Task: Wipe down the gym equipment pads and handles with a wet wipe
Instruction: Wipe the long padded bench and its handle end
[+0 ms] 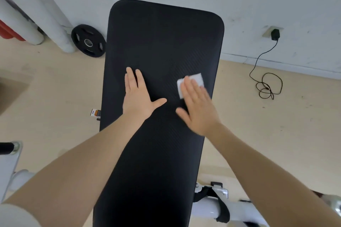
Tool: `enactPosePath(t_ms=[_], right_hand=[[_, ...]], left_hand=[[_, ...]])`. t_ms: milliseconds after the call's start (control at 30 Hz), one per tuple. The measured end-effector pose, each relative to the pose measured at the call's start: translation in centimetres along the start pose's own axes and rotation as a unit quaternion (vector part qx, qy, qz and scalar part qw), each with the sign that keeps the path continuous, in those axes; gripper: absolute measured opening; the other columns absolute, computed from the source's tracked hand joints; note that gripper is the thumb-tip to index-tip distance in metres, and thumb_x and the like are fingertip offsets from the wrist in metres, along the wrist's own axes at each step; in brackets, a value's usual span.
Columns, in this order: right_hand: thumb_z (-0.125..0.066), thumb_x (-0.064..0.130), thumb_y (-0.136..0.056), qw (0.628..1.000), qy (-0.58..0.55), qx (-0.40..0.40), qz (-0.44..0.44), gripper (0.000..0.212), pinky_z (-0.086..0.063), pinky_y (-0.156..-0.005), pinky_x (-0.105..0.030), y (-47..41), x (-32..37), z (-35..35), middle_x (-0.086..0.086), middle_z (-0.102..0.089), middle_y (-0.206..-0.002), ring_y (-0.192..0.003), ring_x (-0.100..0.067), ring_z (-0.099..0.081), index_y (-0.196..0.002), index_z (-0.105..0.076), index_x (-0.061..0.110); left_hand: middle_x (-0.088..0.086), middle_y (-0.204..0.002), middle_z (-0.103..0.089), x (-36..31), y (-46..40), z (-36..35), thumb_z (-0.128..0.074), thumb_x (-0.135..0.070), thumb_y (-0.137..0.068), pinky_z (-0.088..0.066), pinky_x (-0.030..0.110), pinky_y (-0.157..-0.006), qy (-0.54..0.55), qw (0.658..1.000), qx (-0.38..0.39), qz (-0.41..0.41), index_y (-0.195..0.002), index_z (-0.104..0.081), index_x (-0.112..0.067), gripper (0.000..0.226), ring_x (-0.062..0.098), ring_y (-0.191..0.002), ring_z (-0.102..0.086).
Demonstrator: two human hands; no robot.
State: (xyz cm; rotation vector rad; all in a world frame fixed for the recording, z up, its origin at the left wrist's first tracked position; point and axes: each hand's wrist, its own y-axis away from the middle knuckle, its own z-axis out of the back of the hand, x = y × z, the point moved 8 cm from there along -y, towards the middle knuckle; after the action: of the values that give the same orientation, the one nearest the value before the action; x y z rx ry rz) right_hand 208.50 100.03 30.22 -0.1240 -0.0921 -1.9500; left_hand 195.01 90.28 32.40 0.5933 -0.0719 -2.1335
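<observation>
Two flat hands on the black pad, one over a white wipe

Both hands lie on a long black bench pad (162, 46) that runs away from the camera toward a pale wall. The left hand (137, 97) rests palm-down on the left half of the pad, fingers straight and close together, thumb spread out to the right; it grasps nothing. The right hand (196, 106) is on the right half, near the pad's right edge, also flat with straight fingers, and slightly blurred. Its fingertips press on a folded white wet wipe (196, 79), which lies on the pad just inside that right edge; the far corner and left side of the wipe show beyond the fingers. No finger curls round the wipe: the hand is released and merely presses it flat. The two hands are apart, with bare pad between the thumbs.

Left of the pad, a black weight plate (88, 40) leans upright where floor meets wall, beside white rolled tubes (35, 24). To the right, a black charger (275, 34) sits in a wall socket, its cable (265, 84) coiled loosely on the beige floor. White frame parts (208, 210) of the equipment show below the pad's near right side.
</observation>
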Motion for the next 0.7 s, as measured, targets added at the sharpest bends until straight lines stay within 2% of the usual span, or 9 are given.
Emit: enactPosePath(t_ms=[33,100,167,233,367,433,533,633,700], right_hand=[[-0.029,0.051,-0.091,0.999,0.009,0.013,0.028,0.074,-0.014,-0.117,-0.043,1.9,1.9,-1.5,-0.013,-0.017,-0.155,-0.144,-0.026,-0.011,-0.146,-0.018,0.004],[-0.031,0.054,-0.092,0.997,0.026,0.048,0.061,0.075,-0.013,-0.115,-0.041,5.5,5.2,-4.4,-0.011,-0.019,-0.155,-0.144,-0.024,-0.009,-0.147,-0.018,0.005],[-0.030,0.056,-0.092,0.997,0.018,0.062,0.046,0.074,-0.010,-0.115,-0.038,7.5,6.9,-6.1,-0.008,-0.018,-0.155,-0.144,-0.020,-0.007,-0.147,-0.017,0.008],[-0.030,0.054,-0.092,0.998,0.019,0.061,0.025,0.071,-0.013,-0.114,-0.037,7.6,7.2,-6.3,-0.007,-0.020,-0.154,-0.143,-0.020,-0.015,-0.146,-0.020,0.008],[-0.031,0.050,-0.093,0.998,0.035,0.054,0.010,0.068,-0.016,-0.114,-0.036,4.4,6.0,-5.1,-0.008,-0.025,-0.153,-0.140,-0.023,-0.026,-0.145,-0.026,0.007],[-0.031,0.050,-0.093,0.999,0.041,0.019,-0.019,0.069,-0.010,-0.115,-0.035,1.7,5.1,-3.3,-0.010,-0.022,-0.154,-0.142,-0.024,-0.022,-0.146,-0.022,0.006],[-0.024,0.050,-0.096,0.997,0.047,-0.004,-0.062,0.071,0.002,-0.116,-0.032,-3.2,3.7,-0.5,-0.007,0.000,-0.158,-0.145,-0.021,-0.001,-0.149,-0.001,0.009],[-0.021,0.049,-0.097,0.993,0.042,-0.027,-0.106,0.070,0.004,-0.116,-0.033,-6.9,2.8,1.7,-0.008,0.006,-0.158,-0.145,-0.022,0.006,-0.148,0.003,0.008],[-0.019,0.049,-0.096,0.993,0.049,-0.024,-0.105,0.071,0.004,-0.117,-0.034,-7.4,3.4,1.6,-0.009,0.006,-0.158,-0.145,-0.022,0.006,-0.148,0.004,0.007]], left_hand=[[0.010,-0.156,0.020,0.8,0.6,0.2,-0.065,-0.053,-0.077,-0.016,0.039,-0.115,-0.009,1.000,-0.003,-0.025,-0.147,0.009,-0.007,0.112,0.025,-0.145,0.011],[0.012,-0.156,0.018,2.5,1.8,0.8,-0.064,-0.052,-0.078,-0.013,0.039,-0.116,-0.037,0.998,-0.022,-0.048,-0.148,0.007,-0.007,0.109,0.026,-0.145,0.010],[0.015,-0.155,0.017,4.5,2.6,1.1,-0.066,-0.054,-0.076,-0.006,0.039,-0.117,-0.053,0.997,-0.040,-0.033,-0.148,0.005,-0.005,0.112,0.029,-0.144,0.011],[0.015,-0.155,0.017,6.7,2.6,1.0,-0.070,-0.054,-0.072,-0.002,0.038,-0.117,-0.040,0.999,-0.028,0.013,-0.147,0.007,-0.004,0.119,0.029,-0.144,0.012],[0.015,-0.155,0.019,8.3,1.9,0.5,-0.076,-0.047,-0.069,-0.007,0.038,-0.119,-0.018,1.000,0.012,0.022,-0.146,0.012,-0.004,0.125,0.029,-0.144,0.012],[0.015,-0.155,0.019,8.2,1.7,0.5,-0.076,-0.043,-0.070,-0.008,0.038,-0.119,-0.015,1.000,0.019,0.016,-0.146,0.012,-0.004,0.123,0.029,-0.144,0.011],[0.012,-0.155,0.021,8.5,1.5,0.5,-0.075,-0.036,-0.075,-0.013,0.038,-0.118,-0.010,0.999,0.029,0.013,-0.147,0.012,-0.006,0.117,0.026,-0.145,0.011],[0.011,-0.154,0.022,8.6,1.3,0.4,-0.074,-0.032,-0.077,-0.013,0.035,-0.116,-0.004,0.999,0.032,0.021,-0.147,0.013,-0.008,0.114,0.024,-0.145,0.012],[0.012,-0.154,0.021,8.6,1.2,0.3,-0.074,-0.033,-0.077,-0.012,0.034,-0.117,-0.008,0.999,0.028,0.022,-0.147,0.012,-0.007,0.114,0.025,-0.145,0.011]])
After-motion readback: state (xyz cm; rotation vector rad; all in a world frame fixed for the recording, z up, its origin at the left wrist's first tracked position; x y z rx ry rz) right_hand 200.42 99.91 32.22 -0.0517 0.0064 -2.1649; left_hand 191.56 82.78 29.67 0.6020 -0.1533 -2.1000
